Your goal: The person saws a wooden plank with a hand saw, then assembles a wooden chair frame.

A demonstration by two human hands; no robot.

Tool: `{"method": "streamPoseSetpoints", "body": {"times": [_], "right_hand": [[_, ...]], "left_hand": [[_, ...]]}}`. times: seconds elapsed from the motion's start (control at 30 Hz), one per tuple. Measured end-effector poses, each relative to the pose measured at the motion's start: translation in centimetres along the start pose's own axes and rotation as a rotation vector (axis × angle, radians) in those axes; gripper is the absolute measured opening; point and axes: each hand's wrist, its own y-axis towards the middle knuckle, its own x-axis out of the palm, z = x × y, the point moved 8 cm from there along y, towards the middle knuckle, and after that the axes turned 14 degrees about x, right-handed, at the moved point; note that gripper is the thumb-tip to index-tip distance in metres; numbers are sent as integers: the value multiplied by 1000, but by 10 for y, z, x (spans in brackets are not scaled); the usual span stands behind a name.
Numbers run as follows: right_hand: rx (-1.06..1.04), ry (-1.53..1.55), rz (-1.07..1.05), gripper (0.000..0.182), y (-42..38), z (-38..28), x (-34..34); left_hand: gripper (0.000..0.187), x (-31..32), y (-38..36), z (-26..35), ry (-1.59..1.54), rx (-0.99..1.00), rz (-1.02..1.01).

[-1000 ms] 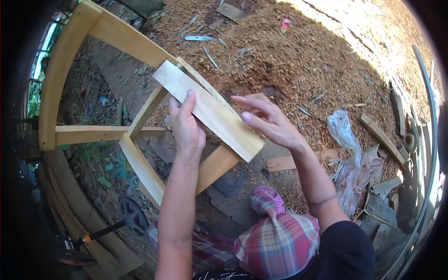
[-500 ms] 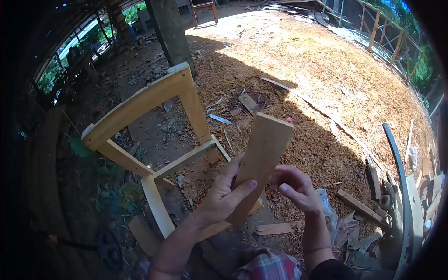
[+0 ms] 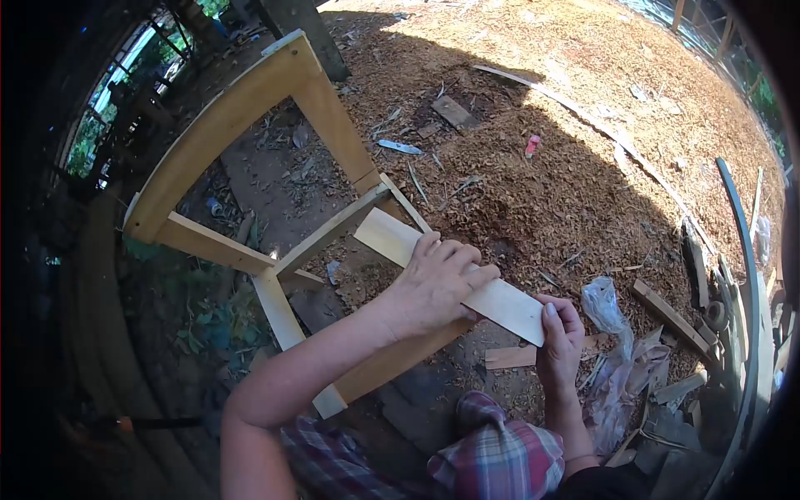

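Observation:
A flat, pale wooden board slants across the front of me, its right end lower. My left hand is closed over the middle of the board from above, knuckles up. At the board's right end, my right hand pinches the corner, thumb on the upper face. Just behind and left of the board stands a wooden chair frame with a curved back rail and an open seat. Part of the frame's seat is hidden by the board and my left arm.
Wood shavings cover the ground. A pink-red object lies among them. To the right are a crumpled plastic bag, a wooden block and a pile of scraps. A post rises behind the chair frame.
The board has turned from nearly upright to a flatter slant. My left hand has moved over its top, and my right hand has taken hold of its end. The view has tilted downward.

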Motion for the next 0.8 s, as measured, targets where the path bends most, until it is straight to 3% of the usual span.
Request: {"method": "streamPoseSetpoints", "body": {"times": [0.2,0.3,0.43,0.8], "right_hand": [[92,-330,-133,26,9,18,23],[-144,-555,-83,26,17,3,40],[-246,-750,-20,29,18,-7,55],[-320,-708,-200,52,15,8,48]], "left_hand": [[53,8,-4,-44,42,57,-88],[55,13,-2,-66,-16,31,-125],[57,18,-1,-80,-61,9,-202],[59,15,7,-78,-95,50,-295]]}}
